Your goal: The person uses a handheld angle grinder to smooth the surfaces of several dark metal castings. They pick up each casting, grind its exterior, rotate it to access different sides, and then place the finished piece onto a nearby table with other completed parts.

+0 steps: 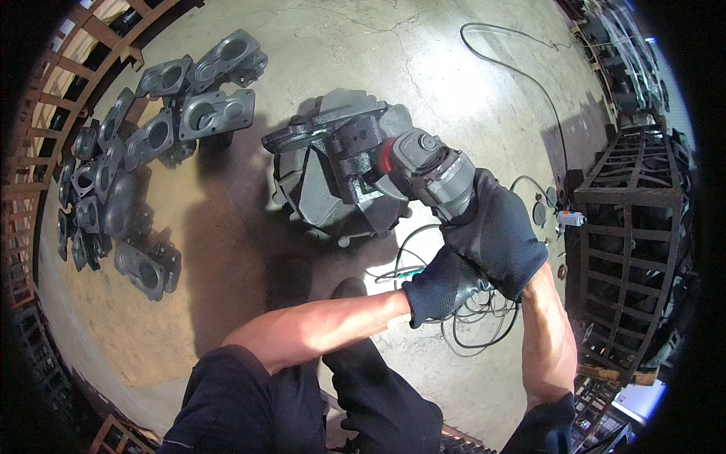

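Observation:
Both my hands wear dark knitted gloves and are closed around an angle grinder (446, 181). My right hand (499, 231) wraps the body just behind the grinder's head, and my left hand (450, 286) grips lower, near the tail end. The grinder's head, with a red ring, meets the side of a black metal casting (359, 147). That casting has a flat flange and a boss, and it rests on a bulky, grey round-edged block or stand (318, 193). Where the disc touches the metal is mostly hidden by the head.
Several grey flanged castings (215, 113) stand in a group at the left on a brown mat (219, 303). Cable (469, 344) lies coiled on the floor below the grinder. A metal cage rack (628, 197) and a spray can (572, 219) are at right; wooden crates (30, 159) line the left.

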`<state>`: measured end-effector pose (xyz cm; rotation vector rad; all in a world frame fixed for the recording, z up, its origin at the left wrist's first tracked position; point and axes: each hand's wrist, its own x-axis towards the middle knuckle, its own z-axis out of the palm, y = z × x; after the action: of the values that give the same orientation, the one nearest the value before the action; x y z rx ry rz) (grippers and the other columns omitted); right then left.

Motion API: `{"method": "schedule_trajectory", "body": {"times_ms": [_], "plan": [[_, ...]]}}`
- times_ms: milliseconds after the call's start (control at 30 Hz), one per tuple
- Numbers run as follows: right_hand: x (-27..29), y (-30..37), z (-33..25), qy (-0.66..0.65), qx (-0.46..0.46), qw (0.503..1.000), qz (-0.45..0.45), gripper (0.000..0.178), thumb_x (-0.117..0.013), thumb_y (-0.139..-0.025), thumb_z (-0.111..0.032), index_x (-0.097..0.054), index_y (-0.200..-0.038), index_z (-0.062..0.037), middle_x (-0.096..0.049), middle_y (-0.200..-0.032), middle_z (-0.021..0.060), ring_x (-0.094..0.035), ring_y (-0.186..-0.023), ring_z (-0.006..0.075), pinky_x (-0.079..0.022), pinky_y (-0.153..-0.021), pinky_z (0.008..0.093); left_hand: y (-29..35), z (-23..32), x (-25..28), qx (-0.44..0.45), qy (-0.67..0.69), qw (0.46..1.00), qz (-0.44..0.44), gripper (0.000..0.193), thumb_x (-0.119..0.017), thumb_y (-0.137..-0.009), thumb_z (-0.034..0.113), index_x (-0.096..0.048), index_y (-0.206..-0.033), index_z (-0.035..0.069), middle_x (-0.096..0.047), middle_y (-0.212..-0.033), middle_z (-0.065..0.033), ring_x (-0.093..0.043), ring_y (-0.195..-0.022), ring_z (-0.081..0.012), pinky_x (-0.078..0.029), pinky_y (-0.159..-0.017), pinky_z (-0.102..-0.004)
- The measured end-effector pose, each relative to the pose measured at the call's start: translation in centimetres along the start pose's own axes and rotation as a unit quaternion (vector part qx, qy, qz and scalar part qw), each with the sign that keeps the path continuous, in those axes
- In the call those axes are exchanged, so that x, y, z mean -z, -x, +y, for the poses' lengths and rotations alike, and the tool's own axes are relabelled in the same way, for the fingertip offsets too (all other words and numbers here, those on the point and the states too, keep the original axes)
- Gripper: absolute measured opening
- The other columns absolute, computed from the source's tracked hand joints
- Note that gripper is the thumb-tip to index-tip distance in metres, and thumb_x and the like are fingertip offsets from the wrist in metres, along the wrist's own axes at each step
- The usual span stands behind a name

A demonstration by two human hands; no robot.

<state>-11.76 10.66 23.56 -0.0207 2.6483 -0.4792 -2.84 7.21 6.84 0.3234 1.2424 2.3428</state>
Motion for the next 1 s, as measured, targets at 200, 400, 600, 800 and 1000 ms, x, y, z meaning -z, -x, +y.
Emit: {"method": "schedule_trajectory", "body": {"times_ms": [200,400,600,800,1000], "plan": [[-0.1,0.2,0.7,0.045,-0.021,0.998,-0.025,0.043,-0.075,-0.069,-0.017,-0.059,-0.105,0.0009,-0.069,-0.089,0.0271,-0.07,-0.086,0.0442,-0.056,-0.077,0.0452,0.1,1.4,-1.1,-0.005,0.06,0.998,0.015,0.029,-0.072,-0.086,0.002,-0.061,-0.112,0.0,-0.067,-0.109,-0.008,-0.06,-0.102,-0.0147,-0.05,-0.091,-0.0331],[-0.3,-0.4,0.3,0.036,0.001,0.999,-0.025,0.045,-0.076,-0.069,-0.017,-0.059,-0.105,0.0019,-0.069,-0.089,0.0272,-0.07,-0.087,0.044,-0.056,-0.078,0.0454,0.4,1.8,-0.3,0.001,0.013,1.0,0.023,0.023,-0.071,-0.087,0.001,-0.063,-0.108,0.0,-0.068,-0.103,-0.0072,-0.061,-0.096,-0.0147,-0.051,-0.086,-0.0323],[-0.2,-0.7,0.1,0.026,0.012,1.0,-0.01,0.049,-0.078,-0.066,-0.018,-0.06,-0.108,0.0015,-0.07,-0.091,0.0259,-0.069,-0.089,0.0436,-0.056,-0.08,0.0456,0.0,2.2,0.3,-0.014,-0.04,0.999,0.02,0.013,-0.069,-0.088,0.001,-0.065,-0.101,0.002,-0.069,-0.096,-0.006,-0.061,-0.09,-0.014,-0.051,-0.081,-0.0331],[-0.1,-0.5,0.2,0.034,0.012,0.999,-0.021,0.045,-0.077,-0.068,-0.018,-0.06,-0.105,0.0008,-0.07,-0.09,0.0262,-0.069,-0.089,0.0439,-0.056,-0.079,0.0454,0.1,1.8,-0.5,-0.005,0.065,0.997,0.042,0.016,-0.069,-0.088,0.003,-0.065,-0.103,0.001,-0.069,-0.099,-0.0052,-0.061,-0.094,-0.0142,-0.052,-0.084,-0.0332],[-0.1,-0.8,0.2,0.049,0.011,0.999,-0.013,0.041,-0.076,-0.069,-0.018,-0.06,-0.102,0.0005,-0.069,-0.088,0.0262,-0.069,-0.088,0.0441,-0.056,-0.077,0.0456,0.0,2.5,0.1,-0.009,-0.082,0.997,-0.002,0.02,-0.069,-0.089,0.002,-0.063,-0.108,0.001,-0.068,-0.105,-0.0073,-0.061,-0.1,-0.0155,-0.05,-0.09,-0.0326]]}}
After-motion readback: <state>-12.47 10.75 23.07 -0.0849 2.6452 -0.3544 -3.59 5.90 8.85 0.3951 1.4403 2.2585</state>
